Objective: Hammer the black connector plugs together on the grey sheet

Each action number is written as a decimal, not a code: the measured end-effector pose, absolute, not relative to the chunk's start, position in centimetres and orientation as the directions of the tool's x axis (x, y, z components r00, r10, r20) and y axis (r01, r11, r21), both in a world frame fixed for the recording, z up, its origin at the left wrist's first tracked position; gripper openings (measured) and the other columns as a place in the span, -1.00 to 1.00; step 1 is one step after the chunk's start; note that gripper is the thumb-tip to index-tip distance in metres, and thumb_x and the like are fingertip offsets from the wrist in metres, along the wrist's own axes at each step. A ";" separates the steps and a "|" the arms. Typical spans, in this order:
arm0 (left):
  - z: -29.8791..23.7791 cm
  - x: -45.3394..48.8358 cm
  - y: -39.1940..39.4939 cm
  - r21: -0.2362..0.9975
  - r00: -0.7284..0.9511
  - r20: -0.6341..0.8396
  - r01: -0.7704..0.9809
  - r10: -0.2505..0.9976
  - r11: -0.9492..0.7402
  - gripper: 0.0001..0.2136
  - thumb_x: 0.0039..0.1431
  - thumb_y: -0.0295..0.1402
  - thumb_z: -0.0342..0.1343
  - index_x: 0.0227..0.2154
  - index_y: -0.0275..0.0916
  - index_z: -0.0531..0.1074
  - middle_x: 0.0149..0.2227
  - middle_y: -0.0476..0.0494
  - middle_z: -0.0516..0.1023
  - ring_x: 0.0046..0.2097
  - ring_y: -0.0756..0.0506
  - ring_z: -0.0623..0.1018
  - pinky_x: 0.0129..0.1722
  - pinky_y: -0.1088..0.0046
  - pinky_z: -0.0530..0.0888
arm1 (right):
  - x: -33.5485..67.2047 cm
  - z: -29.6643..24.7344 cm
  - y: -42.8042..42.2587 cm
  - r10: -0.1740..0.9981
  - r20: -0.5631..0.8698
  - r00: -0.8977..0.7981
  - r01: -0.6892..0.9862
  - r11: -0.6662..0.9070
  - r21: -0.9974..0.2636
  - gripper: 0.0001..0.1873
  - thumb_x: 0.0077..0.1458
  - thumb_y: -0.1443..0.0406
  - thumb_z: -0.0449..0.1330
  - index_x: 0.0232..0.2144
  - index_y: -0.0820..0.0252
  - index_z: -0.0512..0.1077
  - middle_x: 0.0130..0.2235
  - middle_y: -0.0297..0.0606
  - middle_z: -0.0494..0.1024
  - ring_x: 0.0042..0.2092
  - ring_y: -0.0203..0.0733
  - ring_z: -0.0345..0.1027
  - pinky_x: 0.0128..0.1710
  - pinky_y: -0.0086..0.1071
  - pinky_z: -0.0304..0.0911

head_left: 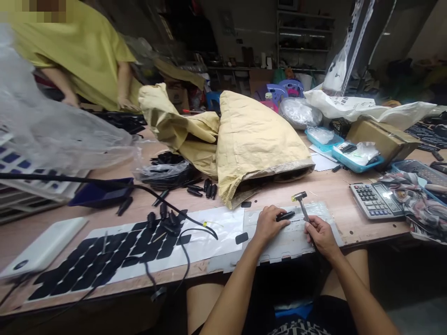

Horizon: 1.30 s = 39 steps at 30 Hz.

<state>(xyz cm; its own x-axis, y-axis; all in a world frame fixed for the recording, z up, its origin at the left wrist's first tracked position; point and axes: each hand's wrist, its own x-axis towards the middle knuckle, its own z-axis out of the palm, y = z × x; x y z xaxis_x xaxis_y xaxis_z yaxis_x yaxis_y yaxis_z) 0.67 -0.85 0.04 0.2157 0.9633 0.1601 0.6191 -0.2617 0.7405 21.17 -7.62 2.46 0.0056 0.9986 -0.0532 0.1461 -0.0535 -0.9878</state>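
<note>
Workbench [330, 188]: wood-toned top, running across the room before me; the worker sits at its near edge.
Co-worker [80, 56]: yellow shirt, standing at the far left, both hands lowered to dark items.
Cloth sack [261, 135]: pale yellow, slumped mid-bench, its dark mouth facing the worker.
Patch sheet [206, 228]: white, with rows of black rounded patches; several black cylinders stand or lie on it.
Work mat [251, 253]: greyish, under the worker's hands, beside the sheet's right end.
Calculator [377, 200]: grey, to the right of the mat, near a patterned cloth [419, 200].
Left hand [269, 224]: thumb and fingers clamped on the black piece, over the mat.
Right hand [321, 236]: fingers wrapped about the hammer, gripping below its head.
Hammer [305, 211]: metal shaft tilted up and leftward; head raised, yellow face at its left end, apart from the black piece.
Black piece [287, 216]: slim, cylindrical; one end within the left-hand grip, the other jutting right of the fingertips, toward the hammer shaft. Whether it touches the mat, I cannot tell.
</note>
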 end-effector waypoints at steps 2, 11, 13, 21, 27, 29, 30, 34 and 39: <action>0.0 1.0 -0.7 0.749 0.181 0.157 0.619 0.971 -0.237 -0.81 -0.01 -0.30 0.35 -0.29 -0.15 0.59 -0.30 -0.07 0.54 -0.15 -0.15 0.45 -0.12 0.31 0.37 | 21.3 2.8 -8.1 0.999 -0.043 -0.012 0.226 -0.039 -0.973 -0.67 0.14 0.09 0.19 -0.17 0.22 0.47 -0.48 -0.37 0.45 -0.59 -0.33 0.27 -0.64 -0.48 0.19; 0.3 0.9 0.1 0.799 0.148 0.077 0.583 0.986 -0.150 -0.88 -0.03 -0.37 0.33 -0.36 -0.16 0.59 -0.30 -0.07 0.51 -0.12 -0.14 0.44 -0.14 0.36 0.36 | 21.6 4.4 -9.4 0.995 0.090 -0.038 0.433 0.097 -0.896 -0.75 0.13 0.16 0.21 -0.21 0.16 0.53 -0.39 -0.26 0.58 -0.32 -0.09 0.46 -0.27 -0.31 0.40; 0.3 0.9 0.1 0.797 0.148 0.075 0.586 0.986 -0.148 -0.88 -0.03 -0.38 0.33 -0.37 -0.16 0.59 -0.30 -0.07 0.51 -0.12 -0.13 0.44 -0.14 0.36 0.36 | 21.5 4.4 -9.4 0.993 0.112 -0.025 0.449 0.111 -0.887 -0.74 0.14 0.18 0.20 -0.16 0.17 0.52 -0.36 -0.24 0.58 -0.31 -0.09 0.47 -0.24 -0.30 0.40; 0.2 0.9 0.3 0.805 0.149 0.079 0.574 0.986 -0.151 -0.91 -0.04 -0.38 0.33 -0.41 -0.17 0.58 -0.31 -0.05 0.52 -0.14 -0.12 0.43 -0.13 0.37 0.34 | 20.9 4.8 -9.1 0.993 0.090 -0.076 0.475 0.115 -0.873 -0.75 0.16 0.19 0.17 -0.17 0.18 0.51 -0.35 -0.24 0.59 -0.34 -0.10 0.46 -0.30 -0.32 0.39; 0.5 0.8 0.2 0.805 0.160 0.064 0.574 0.985 -0.146 -0.91 -0.05 -0.38 0.34 -0.42 -0.17 0.58 -0.33 -0.05 0.50 -0.14 -0.12 0.43 -0.11 0.36 0.33 | 20.2 4.2 -9.0 0.984 0.100 -0.145 0.486 0.158 -0.860 -0.77 0.16 0.19 0.18 -0.21 0.17 0.53 -0.39 -0.27 0.56 -0.35 -0.13 0.44 -0.31 -0.33 0.37; 0.5 0.8 0.2 0.808 0.163 0.060 0.571 0.985 -0.144 -0.90 -0.05 -0.38 0.34 -0.41 -0.17 0.59 -0.32 -0.05 0.50 -0.13 -0.13 0.43 -0.10 0.36 0.34 | 20.3 3.6 -8.9 0.990 0.050 -0.131 0.434 0.102 -0.895 -0.75 0.15 0.15 0.19 -0.22 0.17 0.53 -0.44 -0.31 0.52 -0.44 -0.19 0.39 -0.42 -0.37 0.34; 0.5 0.8 0.3 0.812 0.162 0.064 0.566 0.985 -0.146 -0.90 -0.05 -0.38 0.34 -0.40 -0.17 0.59 -0.31 -0.06 0.51 -0.13 -0.13 0.43 -0.10 0.36 0.34 | 20.5 3.3 -8.8 0.994 0.015 -0.109 0.382 0.055 -0.922 -0.71 0.15 0.12 0.19 -0.20 0.18 0.52 -0.47 -0.33 0.49 -0.50 -0.23 0.35 -0.49 -0.39 0.30; 0.6 0.8 0.5 0.810 0.165 0.077 0.565 0.983 -0.158 -0.90 -0.05 -0.39 0.33 -0.40 -0.18 0.58 -0.29 -0.08 0.52 -0.12 -0.14 0.43 -0.09 0.34 0.35 | 21.3 2.6 -8.5 0.999 -0.042 0.007 0.152 -0.042 -0.988 -0.57 0.08 -0.01 0.24 -0.18 0.22 0.47 -0.51 -0.38 0.43 -0.61 -0.33 0.25 -0.62 -0.44 0.20; 3.0 0.1 -3.0 0.875 0.210 0.116 0.440 0.971 -0.200 -0.84 0.07 -0.26 0.23 -0.31 -0.20 0.54 -0.26 -0.10 0.52 -0.17 -0.13 0.45 -0.13 0.36 0.38 | 21.7 2.8 -8.0 0.994 -0.073 0.087 -0.004 -0.073 -0.997 -0.53 0.02 -0.03 0.28 -0.21 0.23 0.45 -0.50 -0.37 0.44 -0.62 -0.35 0.23 -0.71 -0.50 0.12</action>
<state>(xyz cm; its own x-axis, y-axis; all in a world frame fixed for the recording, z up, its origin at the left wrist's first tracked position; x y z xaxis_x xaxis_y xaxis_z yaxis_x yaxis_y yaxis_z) 0.10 -3.01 2.99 0.2096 0.9709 0.1159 0.4402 -0.1996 0.8755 21.73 -8.02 2.76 0.0865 0.9936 -0.0731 -0.0040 -0.0730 -0.9973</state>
